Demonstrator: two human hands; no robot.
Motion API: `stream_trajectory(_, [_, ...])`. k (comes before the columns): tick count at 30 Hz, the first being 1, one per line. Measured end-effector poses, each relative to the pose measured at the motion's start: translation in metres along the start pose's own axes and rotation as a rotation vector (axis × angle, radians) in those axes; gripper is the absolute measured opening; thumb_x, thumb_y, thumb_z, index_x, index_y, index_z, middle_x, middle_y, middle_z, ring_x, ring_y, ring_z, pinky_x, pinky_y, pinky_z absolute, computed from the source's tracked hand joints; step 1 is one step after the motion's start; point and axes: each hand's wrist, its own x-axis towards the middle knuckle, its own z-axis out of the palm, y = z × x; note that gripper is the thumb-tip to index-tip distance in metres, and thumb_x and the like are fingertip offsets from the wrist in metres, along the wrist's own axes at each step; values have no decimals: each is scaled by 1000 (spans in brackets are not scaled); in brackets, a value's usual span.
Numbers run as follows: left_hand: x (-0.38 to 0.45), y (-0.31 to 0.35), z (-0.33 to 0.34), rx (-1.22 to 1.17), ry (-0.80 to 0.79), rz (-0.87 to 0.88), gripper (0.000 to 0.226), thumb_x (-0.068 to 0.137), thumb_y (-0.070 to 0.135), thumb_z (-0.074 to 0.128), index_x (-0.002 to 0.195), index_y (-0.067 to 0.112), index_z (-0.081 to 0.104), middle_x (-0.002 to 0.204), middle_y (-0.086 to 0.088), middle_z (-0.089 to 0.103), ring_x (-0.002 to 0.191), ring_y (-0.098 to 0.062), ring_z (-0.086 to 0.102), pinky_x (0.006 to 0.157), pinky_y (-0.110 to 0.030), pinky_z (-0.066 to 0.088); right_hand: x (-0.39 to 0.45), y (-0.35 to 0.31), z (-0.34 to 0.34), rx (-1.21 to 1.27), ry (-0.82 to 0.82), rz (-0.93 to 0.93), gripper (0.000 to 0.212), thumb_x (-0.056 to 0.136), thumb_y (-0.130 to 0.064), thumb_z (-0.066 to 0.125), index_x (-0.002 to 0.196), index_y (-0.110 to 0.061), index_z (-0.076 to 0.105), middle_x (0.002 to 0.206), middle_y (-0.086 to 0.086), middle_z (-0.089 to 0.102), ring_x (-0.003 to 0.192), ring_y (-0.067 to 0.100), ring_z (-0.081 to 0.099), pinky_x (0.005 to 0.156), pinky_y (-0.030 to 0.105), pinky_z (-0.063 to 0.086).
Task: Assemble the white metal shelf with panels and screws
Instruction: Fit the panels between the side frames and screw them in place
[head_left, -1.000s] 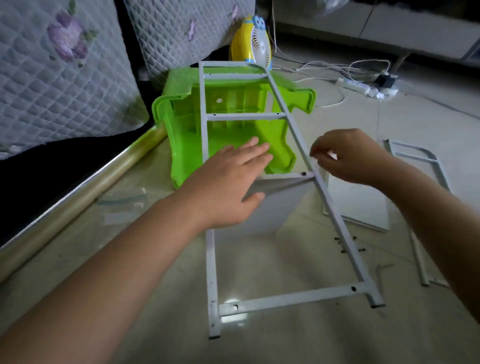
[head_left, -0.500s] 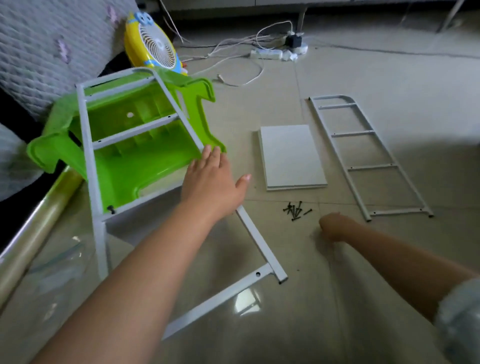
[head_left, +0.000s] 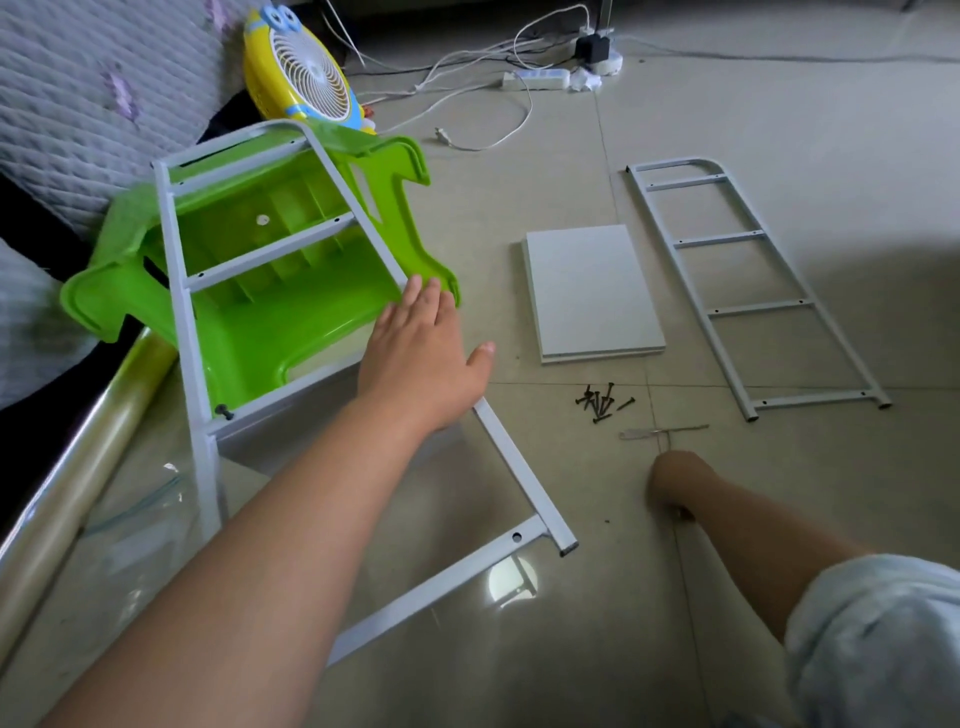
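Since earlier, right hand (head_left: 670, 480) stayed low, fingers hidden; left hand (head_left: 423, 364) presses flat on frame (head_left: 498, 431).

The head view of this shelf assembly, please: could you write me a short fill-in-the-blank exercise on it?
1. The left hand rests on the white side frame propped against a ____ plastic stool.
2. The loose dark screws lie on the floor just below the flat white ____.
3. The second side frame lies flat on the ____.

Missing words: green; panel; floor
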Motion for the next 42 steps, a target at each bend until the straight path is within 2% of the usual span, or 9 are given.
stream_trajectory(3, [0, 1, 0, 0, -3, 6, 67, 98, 41, 29, 148, 5, 3, 157, -7, -6, 144, -17, -10, 116, -32, -3, -2, 6, -9, 136, 10, 52, 31, 88, -18, 56, 115, -3, 55, 123, 11, 56, 107, 22, 60, 87, 26, 50])
stream_trajectory(6, [0, -1, 0, -7, 10, 5, 67, 97, 41, 29, 148, 5, 3, 157, -7, -6, 144, -17, -10, 116, -32, -3, -8, 10, -30, 363, 232, 47, 26, 90, -12, 46, 113, -1, 55, 109, 14, 59, 85, 23, 54, 73, 29, 47])
stream_trajectory(9, [0, 0, 1, -13, 4, 13, 68, 98, 42, 28, 148, 5, 3, 157, -7, -5, 144, -17, -10, 116, -32, -3, -16, 5, -51, 511, 420, -10, 27, 90, -8, 41, 110, 2, 55, 111, 21, 57, 95, 31, 55, 72, 27, 38])
stream_trajectory(16, [-2, -15, -6, -59, 42, 39, 67, 98, 43, 24, 148, 3, 2, 157, -10, -5, 144, -19, -7, 116, -33, -1, -67, -46, -123, 757, 788, -411, 32, 94, -4, 35, 115, -4, 59, 117, 15, 48, 87, 24, 50, 81, 30, 45])
stream_trajectory(22, [-17, -54, -15, -11, 78, 17, 66, 99, 42, 23, 148, 3, 1, 156, -11, -7, 144, -19, -8, 116, -32, 0, -131, -96, -161, 1066, 1045, -812, 21, 90, -1, 47, 102, 0, 65, 96, 10, 53, 82, 29, 60, 82, 44, 51])
stream_trajectory(26, [-34, -84, -16, -16, 154, 20, 65, 98, 39, 31, 148, 3, 8, 156, -12, -2, 145, -20, -2, 115, -27, 2, -171, -127, -173, 1130, 999, -1006, 14, 88, -5, 53, 98, -5, 62, 72, -6, 54, 64, 16, 53, 75, 35, 51])
stream_trajectory(32, [-64, -121, -14, -149, 349, 2, 76, 81, 39, 42, 138, -11, 31, 148, -26, 23, 140, -37, 20, 113, -35, 14, -212, -151, -173, 1005, 927, -1234, 16, 72, -28, 58, 67, -40, 49, 52, -18, 51, 52, 5, 50, 59, 31, 45])
stream_trajectory(36, [-80, -146, -14, -79, 150, -71, 70, 94, 38, 44, 146, 0, 16, 156, -15, 5, 145, -22, 4, 114, -24, 6, -218, -161, -165, 911, 859, -1320, 2, 76, -29, 52, 74, -28, 53, 51, -12, 46, 48, 4, 42, 56, 29, 38])
stream_trajectory(42, [-99, -164, -4, -130, -29, -97, 73, 94, 44, 38, 148, 7, 5, 157, -6, -4, 144, -12, -3, 111, -16, 1, -229, -172, -162, 815, 824, -1435, 14, 85, -26, 42, 72, -30, 41, 51, -5, 40, 47, 10, 35, 53, 30, 31])
